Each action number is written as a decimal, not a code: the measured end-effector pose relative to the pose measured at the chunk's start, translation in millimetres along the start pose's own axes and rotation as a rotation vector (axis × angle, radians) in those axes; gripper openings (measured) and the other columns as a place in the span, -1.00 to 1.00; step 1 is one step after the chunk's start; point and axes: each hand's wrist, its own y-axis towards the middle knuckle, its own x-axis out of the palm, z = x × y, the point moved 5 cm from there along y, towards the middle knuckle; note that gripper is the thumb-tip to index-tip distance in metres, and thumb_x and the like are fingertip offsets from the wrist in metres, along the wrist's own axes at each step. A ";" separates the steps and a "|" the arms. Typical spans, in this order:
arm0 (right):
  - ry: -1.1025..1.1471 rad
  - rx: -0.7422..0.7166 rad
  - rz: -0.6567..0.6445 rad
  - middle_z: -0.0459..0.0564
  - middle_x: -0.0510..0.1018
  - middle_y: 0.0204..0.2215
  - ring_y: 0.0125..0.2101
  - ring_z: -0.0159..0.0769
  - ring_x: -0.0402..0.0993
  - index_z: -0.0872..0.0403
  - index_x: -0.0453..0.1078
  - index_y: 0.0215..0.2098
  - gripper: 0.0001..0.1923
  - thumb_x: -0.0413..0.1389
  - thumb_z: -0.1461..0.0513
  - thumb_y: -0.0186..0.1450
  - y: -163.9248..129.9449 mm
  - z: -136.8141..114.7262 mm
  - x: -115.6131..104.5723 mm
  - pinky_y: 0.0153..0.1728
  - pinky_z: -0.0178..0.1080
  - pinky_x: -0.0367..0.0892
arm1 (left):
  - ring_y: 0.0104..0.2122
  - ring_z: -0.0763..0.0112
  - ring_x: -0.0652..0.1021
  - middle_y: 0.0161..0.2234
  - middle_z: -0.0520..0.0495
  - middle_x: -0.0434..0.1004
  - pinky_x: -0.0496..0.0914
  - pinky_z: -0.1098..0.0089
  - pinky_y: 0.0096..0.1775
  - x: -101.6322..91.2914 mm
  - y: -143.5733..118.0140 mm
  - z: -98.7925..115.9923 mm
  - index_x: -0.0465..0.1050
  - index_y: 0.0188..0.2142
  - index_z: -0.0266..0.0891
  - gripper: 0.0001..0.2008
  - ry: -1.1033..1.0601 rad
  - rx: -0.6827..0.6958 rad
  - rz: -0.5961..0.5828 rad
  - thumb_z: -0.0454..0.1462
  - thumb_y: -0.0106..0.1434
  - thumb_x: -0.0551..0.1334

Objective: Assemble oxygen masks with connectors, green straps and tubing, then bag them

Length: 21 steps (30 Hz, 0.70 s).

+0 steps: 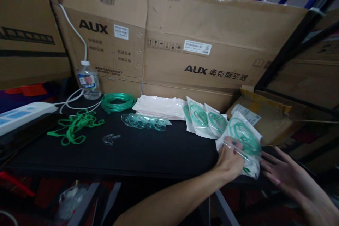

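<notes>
We see a sealed clear pouch [245, 137] holding a coil of green tubing at the right end of the black table [148, 155]; our left hand [230, 160] grasps its lower left edge, thumb on top, so the pouch rises up and to the right of the grip; our right hand [280, 171] lies open just beside the pouch's right edge, fingers spread, holding nothing. Behind it three more pouches [205, 116] of the same tubing lean overlapped; next to them lies a stack of flat white bags [160, 107]; further left sit clear plastic masks [144, 121], a loose tubing coil [118, 101], green straps [75, 127] and a water bottle [88, 81], with AUX cartons [212, 42] behind.
</notes>
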 end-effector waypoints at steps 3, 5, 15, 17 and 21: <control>0.006 0.069 -0.006 0.07 0.64 -0.32 -0.47 -0.23 0.59 -0.04 0.42 -0.16 -0.76 0.07 0.02 0.36 5.5 4.0 1.0 -0.66 -0.35 0.45 | -0.11 0.23 0.54 -0.07 -0.10 0.53 0.44 0.27 -0.02 -2.4 -2.4 4.0 0.39 -0.07 -0.16 -0.80 -0.003 0.037 -0.014 -0.15 0.37 0.17; -0.050 0.023 0.016 0.02 0.65 -0.30 -0.47 -0.23 0.57 -0.08 0.42 -0.18 -0.75 0.06 -0.02 0.36 10.5 3.0 0.1 -0.66 -0.34 0.44 | -0.09 0.21 0.52 -0.08 -0.11 0.51 0.42 0.25 0.00 -3.9 -3.2 5.7 0.37 -0.06 -0.16 -0.79 -0.002 0.047 -0.012 -0.16 0.37 0.17; -0.050 -0.119 0.108 0.06 0.65 -0.06 -0.09 -0.06 0.62 -0.06 0.44 -0.14 -0.77 0.07 0.03 0.35 9.1 -2.8 21.5 -0.16 -0.07 0.60 | -0.11 0.23 0.51 -0.13 -0.10 0.48 0.49 0.27 -0.09 -6.7 -4.5 12.2 0.35 -0.12 -0.17 -0.81 -0.051 0.071 -0.023 -0.13 0.39 0.12; -0.049 -0.157 0.093 0.09 0.66 -0.08 -0.06 0.02 0.60 -0.06 0.44 -0.13 -0.75 0.10 0.02 0.32 3.3 -4.8 26.8 -0.14 0.00 0.60 | -0.11 0.22 0.52 -0.11 -0.11 0.49 0.50 0.27 -0.11 -7.8 -8.8 17.2 0.34 -0.10 -0.16 -0.78 -0.081 0.090 -0.036 -0.09 0.39 0.12; 0.023 -0.219 0.090 0.04 0.68 -0.16 -0.10 0.02 0.62 -0.06 0.46 -0.17 -0.78 0.18 0.05 0.27 -9.3 -6.4 34.9 -0.15 -0.01 0.60 | -0.09 0.19 0.56 0.00 -0.19 0.46 0.56 0.29 -0.22 -12.6 -19.7 32.6 0.26 0.01 -0.16 -0.69 -0.158 0.127 -0.075 -0.05 0.41 0.07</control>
